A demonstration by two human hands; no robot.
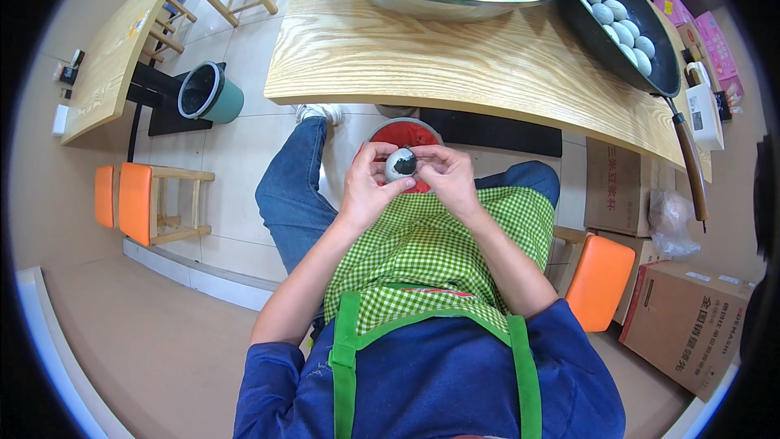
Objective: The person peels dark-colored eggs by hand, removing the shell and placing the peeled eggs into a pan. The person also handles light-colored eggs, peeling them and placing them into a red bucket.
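Note:
An egg (pixel 400 163) with a pale grey surface and a glossy black patch is held between my hands, over my lap. The fingers and thumb of my left hand (pixel 368 179) close round it from the left. My right hand (pixel 449 175) has its fingertips pressed to the egg's right side, by the black patch. Whether the black is a coating or the egg under its shell, I cannot tell. Below the hands stands a round bin (pixel 406 131) with a red inside, partly hidden by them.
On the wooden table (pixel 390 57) ahead are a metal basin (pixel 455 2) of dark-coated eggs and a black frying pan (pixel 597 53) with several pale eggs, its handle over the edge. A green bucket (pixel 223 102), orange chairs (pixel 136 203) and cardboard boxes (pixel 686 321) stand around me.

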